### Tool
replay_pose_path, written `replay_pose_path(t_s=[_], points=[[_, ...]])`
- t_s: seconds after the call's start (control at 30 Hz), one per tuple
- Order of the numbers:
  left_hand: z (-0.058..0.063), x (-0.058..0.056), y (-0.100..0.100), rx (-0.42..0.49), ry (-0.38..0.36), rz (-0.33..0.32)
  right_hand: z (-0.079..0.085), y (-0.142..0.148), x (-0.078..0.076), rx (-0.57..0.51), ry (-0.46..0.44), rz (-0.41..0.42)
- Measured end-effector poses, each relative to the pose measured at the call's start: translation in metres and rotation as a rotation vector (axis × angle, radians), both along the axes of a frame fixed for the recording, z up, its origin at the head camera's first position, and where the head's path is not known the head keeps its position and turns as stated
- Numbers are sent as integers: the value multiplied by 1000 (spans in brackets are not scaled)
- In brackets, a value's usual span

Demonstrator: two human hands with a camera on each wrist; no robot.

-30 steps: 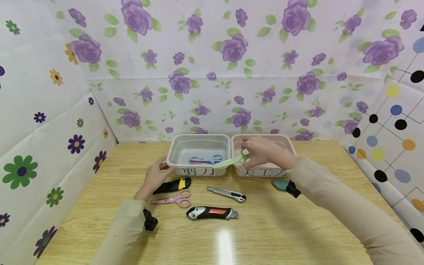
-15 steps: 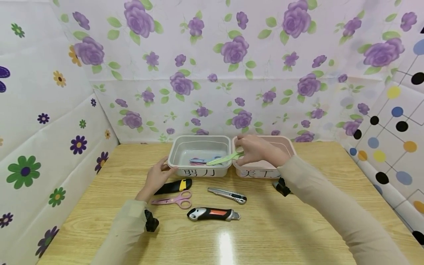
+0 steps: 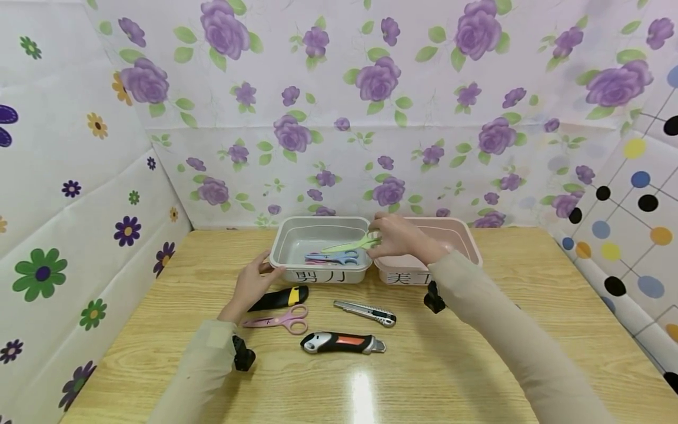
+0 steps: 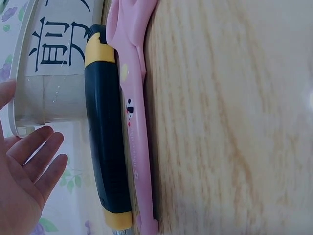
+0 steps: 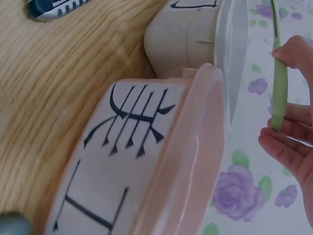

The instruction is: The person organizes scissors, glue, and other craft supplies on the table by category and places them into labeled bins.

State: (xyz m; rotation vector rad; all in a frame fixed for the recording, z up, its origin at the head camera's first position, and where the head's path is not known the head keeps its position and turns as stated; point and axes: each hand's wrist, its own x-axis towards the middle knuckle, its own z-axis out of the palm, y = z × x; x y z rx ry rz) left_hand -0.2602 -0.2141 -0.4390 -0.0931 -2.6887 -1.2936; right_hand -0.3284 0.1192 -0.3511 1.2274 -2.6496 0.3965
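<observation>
Over the grey bin point(image 3: 320, 275), my right hand point(image 3: 399, 237) pinches green scissors point(image 3: 344, 246) by the handle loops, blades pointing left. The right wrist view shows thumb and fingers on the green scissors point(image 5: 279, 88), above the bins. Below them, blue scissors point(image 3: 331, 257) lie in the grey bin, partly covering a pink pair. My left hand point(image 3: 249, 288) rests against that bin's front left corner, its thumb on the rim; the left wrist view shows its other fingers point(image 4: 46, 152) loosely extended. Near it lie a black-and-yellow utility knife point(image 4: 105, 132) and pink scissors point(image 4: 134, 98).
A pink bin point(image 3: 471, 250) stands right of the grey one, with characters on both fronts. On the wooden table point(image 3: 265, 388) lie a silver snap-off knife point(image 3: 365, 312) and a black-and-orange utility knife point(image 3: 341, 342). A flowered cloth point(image 3: 339, 153) hangs behind.
My right hand has moved left with the green scissors, from the bins' adjoining rims to over the grey bin. The left hand has stayed at the corner. The right sleeve now covers the teal knife.
</observation>
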Motion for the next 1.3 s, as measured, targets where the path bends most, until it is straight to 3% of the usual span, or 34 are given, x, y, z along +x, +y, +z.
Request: replay_pose_path(t_s=[0.23, 0.57, 0.9, 1.3], points=[[-1, 0, -1, -13, 17, -6, -15, -11, -8, -74, -84, -59], [-1, -1, -1, 12, 5, -14, -31, -34, -8, -122, 17, -157], [0, 0, 0, 19, -13, -10, -50, -50, -5, -204, 36, -213], [-1, 0, 0, 20, -10, 7, -56, -58, -5, -146, 62, -236]])
